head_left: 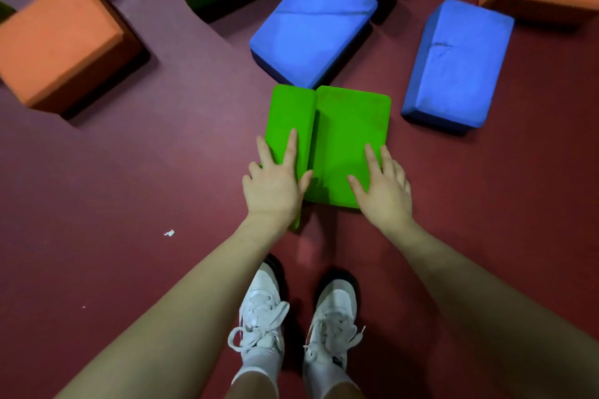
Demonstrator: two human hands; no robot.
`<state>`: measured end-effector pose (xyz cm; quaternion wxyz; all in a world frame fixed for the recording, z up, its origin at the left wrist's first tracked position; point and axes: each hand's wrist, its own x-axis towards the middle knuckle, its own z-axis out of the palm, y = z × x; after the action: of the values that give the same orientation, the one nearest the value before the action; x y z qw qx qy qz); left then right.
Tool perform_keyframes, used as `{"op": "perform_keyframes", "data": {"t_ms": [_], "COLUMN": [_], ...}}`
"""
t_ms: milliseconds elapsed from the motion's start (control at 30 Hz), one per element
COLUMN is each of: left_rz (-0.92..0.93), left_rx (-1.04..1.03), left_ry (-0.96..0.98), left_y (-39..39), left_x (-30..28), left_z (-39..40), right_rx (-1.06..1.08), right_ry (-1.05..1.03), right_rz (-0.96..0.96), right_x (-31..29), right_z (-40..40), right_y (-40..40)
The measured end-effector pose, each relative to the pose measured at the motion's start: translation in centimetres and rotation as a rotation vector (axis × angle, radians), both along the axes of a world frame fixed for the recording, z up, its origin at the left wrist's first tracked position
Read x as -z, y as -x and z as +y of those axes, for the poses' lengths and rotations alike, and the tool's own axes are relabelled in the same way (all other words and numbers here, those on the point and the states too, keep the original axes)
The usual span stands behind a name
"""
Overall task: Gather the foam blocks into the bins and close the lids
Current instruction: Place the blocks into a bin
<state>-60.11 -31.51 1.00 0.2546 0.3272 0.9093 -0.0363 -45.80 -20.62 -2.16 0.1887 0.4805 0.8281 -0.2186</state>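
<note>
Head view: two hands are pressing on a green foam block [343,126] on the dark red floor [146,188].
The left hand [275,181] is lying flat, fingers spread, on its left face; the right hand [384,186] is resting open on its top, blue blocks [311,23] lying just beyond.

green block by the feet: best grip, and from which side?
Judging by pose, squeeze the green block across its two long side faces, coming from the near end, above. It is wide and thick, so one hand won't span it. The left hand and right hand already lie at those edges.
</note>
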Motion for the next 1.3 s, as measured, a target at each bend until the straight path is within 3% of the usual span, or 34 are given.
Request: {"op": "perform_keyframes", "data": {"t_ms": [300, 533, 667, 767, 933, 1033, 1300], "left_rz": [-0.01, -0.069, -0.081, -0.087, -0.071, -0.066, -0.057], "left_rx": [0.007, 0.019, -0.005, -0.072, -0.059, -0.045, -0.109], "left_ry": [-0.066, -0.048, -0.041, -0.047, -0.049, -0.049, -0.062], "left_y": [0.4, 1.9, 2.2, 2.2, 3.0, 3.3, 4.5], "left_x": [2.3, 1.2, 0.8, 0.6, -0.4, -2.2, -12.6], "left_z": [1.1, 1.3, 1.0, 1.2, 0.8, 0.0, -1.9], "right_rx": [0.243, 0.447, 0.548, 0.445, 0.254, 0.246, 0.044], "right_ry": [0.091, 0.233, 0.245, 0.234, 0.065, 0.004, -0.02], "right_rz": [-0.13, 0.074, 0.415, 0.583, 0.471, 0.463, 0.425], "right_x": [4.8, 4.7, 3.0, 1.5, -0.3, -2.0, -12.1], "right_z": [1.0, -0.5, -1.7, -2.3, -3.0, -2.8, -2.0], "right_y": [0.4, 0.6, 0.8, 0.8, 1.4, 1.9, 3.2]}}
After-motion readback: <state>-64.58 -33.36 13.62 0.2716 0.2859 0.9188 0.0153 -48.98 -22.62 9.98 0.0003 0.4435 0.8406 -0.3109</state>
